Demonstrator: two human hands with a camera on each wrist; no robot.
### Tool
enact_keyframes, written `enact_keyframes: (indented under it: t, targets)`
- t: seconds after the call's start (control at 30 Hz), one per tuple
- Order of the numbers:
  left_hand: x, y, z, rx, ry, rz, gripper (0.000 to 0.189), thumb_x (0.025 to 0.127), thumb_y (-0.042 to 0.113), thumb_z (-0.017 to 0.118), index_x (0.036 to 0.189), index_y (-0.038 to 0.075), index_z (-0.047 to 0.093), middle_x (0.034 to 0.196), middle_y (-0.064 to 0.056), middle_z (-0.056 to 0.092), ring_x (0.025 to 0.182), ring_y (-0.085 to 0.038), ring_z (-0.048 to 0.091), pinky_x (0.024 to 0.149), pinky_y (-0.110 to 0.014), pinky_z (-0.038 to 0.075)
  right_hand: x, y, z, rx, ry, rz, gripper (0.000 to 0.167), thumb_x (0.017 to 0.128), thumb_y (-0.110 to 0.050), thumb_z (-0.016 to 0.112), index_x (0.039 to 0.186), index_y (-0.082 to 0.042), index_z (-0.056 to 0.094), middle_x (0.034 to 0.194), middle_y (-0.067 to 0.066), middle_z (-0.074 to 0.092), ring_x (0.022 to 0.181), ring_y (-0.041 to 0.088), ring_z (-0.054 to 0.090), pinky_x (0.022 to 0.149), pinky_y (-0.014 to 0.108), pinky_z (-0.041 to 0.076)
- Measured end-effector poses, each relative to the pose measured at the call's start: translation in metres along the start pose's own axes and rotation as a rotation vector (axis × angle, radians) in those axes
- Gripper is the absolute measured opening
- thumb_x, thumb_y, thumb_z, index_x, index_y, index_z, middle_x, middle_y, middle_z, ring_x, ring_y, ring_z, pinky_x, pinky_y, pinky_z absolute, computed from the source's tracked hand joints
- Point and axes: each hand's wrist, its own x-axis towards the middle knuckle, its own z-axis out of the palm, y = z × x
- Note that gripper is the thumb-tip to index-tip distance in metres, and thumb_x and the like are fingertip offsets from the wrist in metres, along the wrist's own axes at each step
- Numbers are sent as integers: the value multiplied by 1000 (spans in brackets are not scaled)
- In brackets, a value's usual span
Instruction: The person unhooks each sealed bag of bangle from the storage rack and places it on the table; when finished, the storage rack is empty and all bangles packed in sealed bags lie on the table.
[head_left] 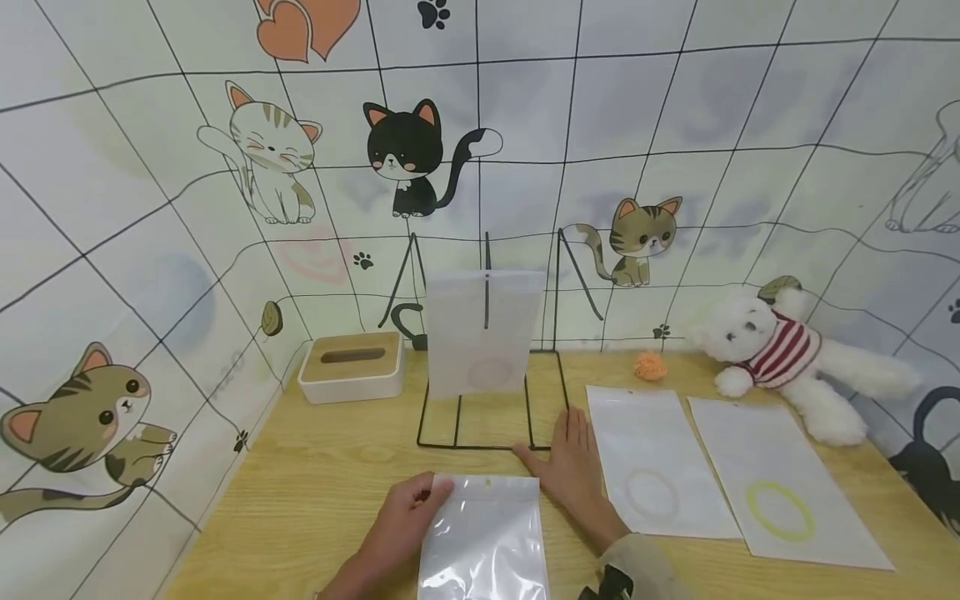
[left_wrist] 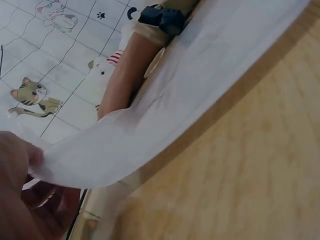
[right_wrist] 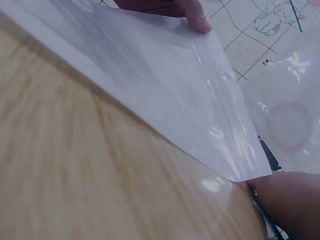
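My left hand [head_left: 401, 521] pinches the upper left corner of a white, clear-fronted plastic bag [head_left: 487, 533] with a small hole in its top edge. In the left wrist view, the bag [left_wrist: 115, 145] is held up off the table at that corner and curves. My right hand [head_left: 576, 479] lies with straight fingers and spread thumb at the right front corner of a black wire rack [head_left: 480, 447]. Its wrist is close to the bag's edge in the right wrist view. A similar bag [head_left: 457, 333] with a pale ring hangs from the rack's middle hook.
Right of the rack lie two more bags, one with a pale ring [head_left: 630, 450], one with a yellow ring [head_left: 780, 508]. Behind them are an orange ball [head_left: 650, 366] and a white plush bear [head_left: 787, 350]. A tissue box [head_left: 352, 387] stands at the left, against the cat-patterned wall.
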Motion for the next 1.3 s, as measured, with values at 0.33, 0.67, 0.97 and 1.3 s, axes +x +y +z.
enact_keyframes:
  t: [0.33,0.67,0.97,1.3]
  targets:
    - [1,-6,-12,190,-131,86,26,96,28,68,74,13,70,75,9,64,68,2,49,63,-17,44,0,0,-2,45,-28,20,115,89,-75,48,155,11,9,164,29,5,154,41,3,125,52,5]
    - [-7,-4,-5,276,-144,118,12,91,27,73,87,18,78,74,11,65,64,3,49,58,-17,43,1,0,-1,10,21,4,114,89,-75,50,154,12,16,163,31,11,154,43,8,125,52,8]
    - [-3,-2,-1,446,-91,154,7,85,24,77,90,19,77,78,13,59,65,3,44,58,-17,39,-1,0,2,29,31,5,113,89,-73,52,153,14,17,162,32,13,153,44,9,124,53,9]
    - [-3,2,2,519,-68,133,16,81,24,81,93,20,72,87,8,51,73,0,43,58,-19,37,0,2,3,34,22,3,115,88,-75,51,154,13,15,163,31,10,154,43,8,125,53,8]
